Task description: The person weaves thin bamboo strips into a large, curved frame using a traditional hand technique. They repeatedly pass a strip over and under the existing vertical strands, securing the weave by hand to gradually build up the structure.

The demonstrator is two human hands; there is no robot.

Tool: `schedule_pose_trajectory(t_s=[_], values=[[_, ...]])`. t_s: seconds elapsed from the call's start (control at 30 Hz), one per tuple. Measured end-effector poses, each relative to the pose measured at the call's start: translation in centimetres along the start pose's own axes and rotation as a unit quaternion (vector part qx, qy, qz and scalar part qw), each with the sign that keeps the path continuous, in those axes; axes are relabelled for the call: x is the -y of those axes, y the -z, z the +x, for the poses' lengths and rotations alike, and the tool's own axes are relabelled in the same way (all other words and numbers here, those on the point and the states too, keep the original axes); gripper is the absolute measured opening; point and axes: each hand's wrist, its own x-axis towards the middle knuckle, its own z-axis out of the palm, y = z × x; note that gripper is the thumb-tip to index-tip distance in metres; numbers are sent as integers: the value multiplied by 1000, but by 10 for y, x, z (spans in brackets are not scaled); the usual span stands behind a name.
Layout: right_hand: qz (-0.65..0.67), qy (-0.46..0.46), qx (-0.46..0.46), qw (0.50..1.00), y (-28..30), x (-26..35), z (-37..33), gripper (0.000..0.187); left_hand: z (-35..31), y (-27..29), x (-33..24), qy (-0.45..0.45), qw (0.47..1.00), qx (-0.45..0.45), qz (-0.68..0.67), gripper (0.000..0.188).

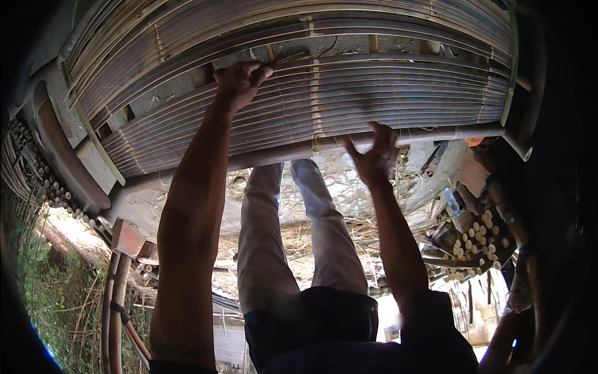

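Observation:
Before me lies a panel of thin parallel bamboo slats (355,93), joined by pale cross bindings (315,103). My left hand (240,86) is at the far edge of the slats, left of the middle binding. Its fingers and thumb are pinched together, and what lies in them is too small to make out. Fine thread-like strands (283,103) trail over the slats nearby. Above the round bamboo pole (274,154) along the near edge, my right hand (378,156) hovers with thumb and fingers curved apart, holding nothing visible.
A second band of slats (237,34) lies farther off, past a gap. Thick bamboo poles (59,140) frame the left side. Stacked cut bamboo (479,240) shows at the right, with a brick-red block (129,237) at the left. My legs (268,243) stand close to the near pole.

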Motion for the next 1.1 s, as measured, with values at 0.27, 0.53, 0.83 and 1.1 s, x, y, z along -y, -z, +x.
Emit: schedule_pose_trajectory(t_s=[0.27, 0.53, 0.83, 1.1], values=[[384, -37, 325, 864, -38, 89, -29, 20, -3, -8, 8, -55, 995, -83, 22, 43], [523, 262, -7, 811, 104, 42, 138, 43, -2, -16, 17, -22, 998, -51, -16, 44], [137, 298, 101, 939, 58, 138, -9, 14, -5, -9, 2, -57, 992, -107, -21, 39], [258, 52, 104, 959, 30, 25, 11, 18, -2, -7, -3, -4, 971, -42, -237, 44]])
